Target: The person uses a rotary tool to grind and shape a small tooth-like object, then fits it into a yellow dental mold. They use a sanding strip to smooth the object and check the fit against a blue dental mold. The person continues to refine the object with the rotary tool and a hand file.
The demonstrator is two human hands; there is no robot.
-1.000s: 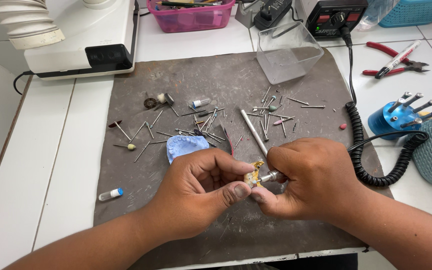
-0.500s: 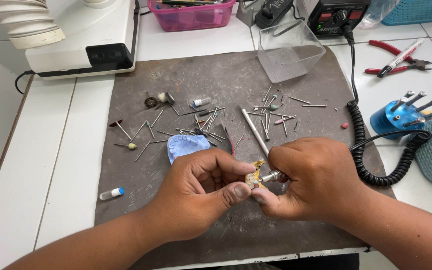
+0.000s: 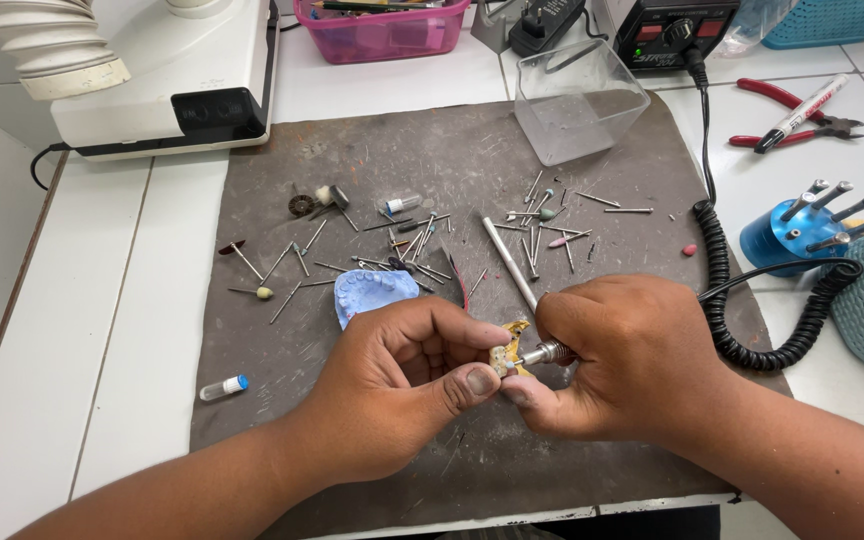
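My left hand (image 3: 402, 385) pinches a small yellowish dental piece (image 3: 508, 352) between thumb and fingers over a grey mat (image 3: 372, 170). My right hand (image 3: 622, 360) grips a metal rotary handpiece (image 3: 550, 352) whose tip touches that piece. The two hands press together at the mat's front centre. A black coiled cord (image 3: 742, 320) runs from the right hand up to a black control box (image 3: 674, 30). A blue dental cast (image 3: 372, 292) lies just behind the left hand.
Several loose burs (image 3: 542, 232) lie scattered on the mat. A clear plastic box (image 3: 577, 100), a blue bur stand (image 3: 802, 232), red pliers (image 3: 787, 105), a pink basket (image 3: 382, 28), a white machine (image 3: 167, 80) and a small vial (image 3: 222, 388) surround it.
Both hands hold their grip in the same place; only the view has shifted slightly.
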